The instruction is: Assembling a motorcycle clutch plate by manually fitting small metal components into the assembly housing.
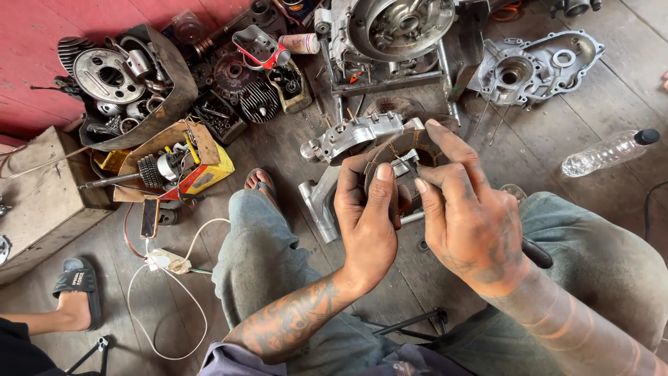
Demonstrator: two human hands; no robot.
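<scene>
Your left hand (367, 219) pinches the round stator plate (398, 161) up close so you can see it, while your right hand (465, 209) presses 2 fingers together on it.

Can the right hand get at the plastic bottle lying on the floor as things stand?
Probably not yet: the right hand grips the round metal part together with the left hand. The path to the plastic bottle looks open.

Round dark stator plate (402, 166), upright, mid-air

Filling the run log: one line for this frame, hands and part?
left hand: grips round stator plate | right hand: pinches its rim | behind: engine case on plank floor
</scene>
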